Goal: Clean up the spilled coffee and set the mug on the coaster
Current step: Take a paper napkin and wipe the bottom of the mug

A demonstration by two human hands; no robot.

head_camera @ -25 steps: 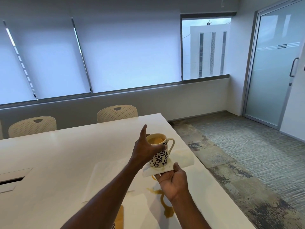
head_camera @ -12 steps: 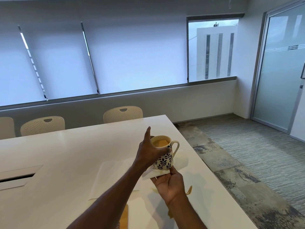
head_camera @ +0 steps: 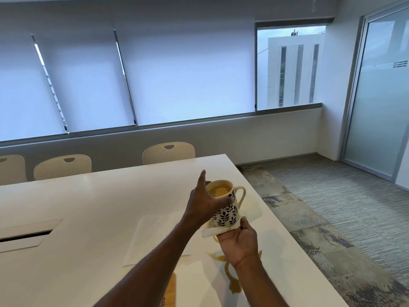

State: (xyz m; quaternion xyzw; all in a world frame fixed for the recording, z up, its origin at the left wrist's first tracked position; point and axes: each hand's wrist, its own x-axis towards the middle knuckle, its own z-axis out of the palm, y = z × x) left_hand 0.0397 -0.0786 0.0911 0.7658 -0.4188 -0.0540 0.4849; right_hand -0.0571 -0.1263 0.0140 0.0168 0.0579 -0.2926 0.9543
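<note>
A cream mug [head_camera: 228,212] with a dark leaf pattern holds light brown coffee and is raised above the white table [head_camera: 93,207]. My left hand [head_camera: 204,203] grips it around the rim side, with one finger sticking up. My right hand [head_camera: 239,242] is palm up under the mug and pinches a folded white napkin [head_camera: 209,232] against the mug's base. A brown coffee spill [head_camera: 230,278] trails across the table below my right hand. A tan wooden coaster [head_camera: 170,291] lies near the bottom edge, partly hidden by my left forearm.
A flat white paper napkin [head_camera: 152,238] lies on the table left of the spill. The table's right edge [head_camera: 285,229] drops to carpeted floor. Cream chairs [head_camera: 169,151] stand along the far side, and a cable slot [head_camera: 26,234] sits at the left.
Both hands keep the mug and napkin together in nearly the same place. The view has shifted slightly, and more of the spill shows below my right hand.
</note>
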